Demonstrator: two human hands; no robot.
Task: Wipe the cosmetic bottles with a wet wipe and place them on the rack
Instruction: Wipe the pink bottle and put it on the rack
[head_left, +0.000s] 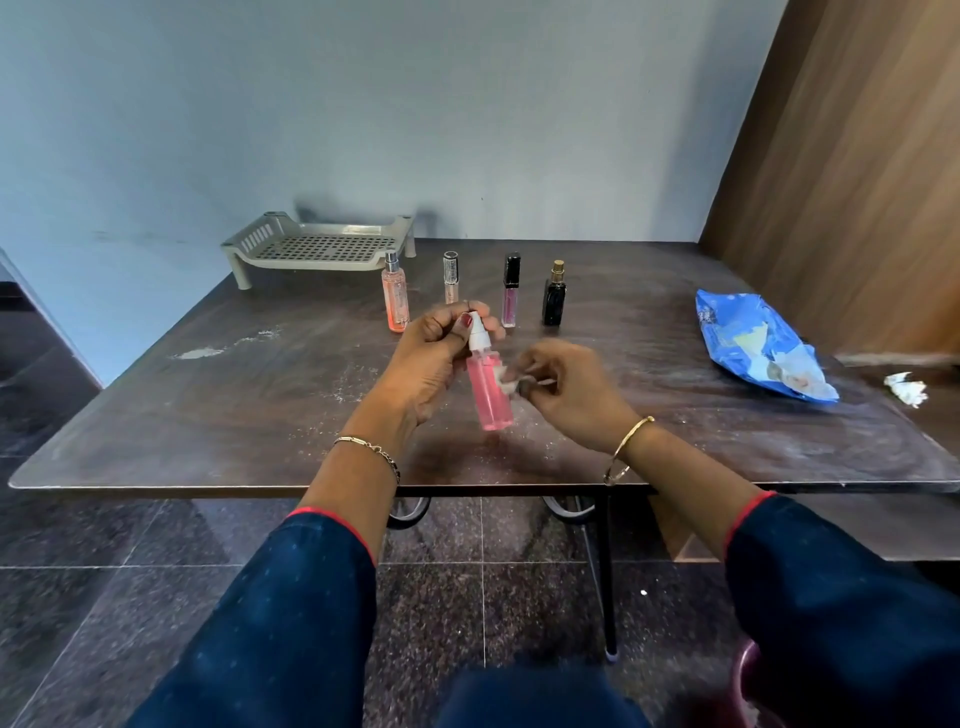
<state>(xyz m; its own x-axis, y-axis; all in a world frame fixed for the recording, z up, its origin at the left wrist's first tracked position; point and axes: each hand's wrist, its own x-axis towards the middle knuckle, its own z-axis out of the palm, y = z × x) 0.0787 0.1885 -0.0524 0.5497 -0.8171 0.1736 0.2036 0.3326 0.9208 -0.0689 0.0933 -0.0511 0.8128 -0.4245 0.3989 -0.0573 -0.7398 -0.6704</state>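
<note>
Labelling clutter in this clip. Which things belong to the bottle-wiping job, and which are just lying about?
Job: pink spray bottle in left hand, wet wipe in right hand, peach bottle, clear tube, purple tube, black bottle, rack, blue wipe pack.
Lying about: crumpled white wad far right, white powder smear.

Wears navy dotted left sleeve (291, 613) and right sleeve (831, 597) with red-piped cuffs, thin gold chain bracelet (371, 449) left wrist, plain gold bangle (626, 449) right, red polish on left hand (431, 358) thumbnail.

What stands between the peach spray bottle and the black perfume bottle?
Head view: two upright tubes, a beige tube and a black-capped purple tube.
</note>
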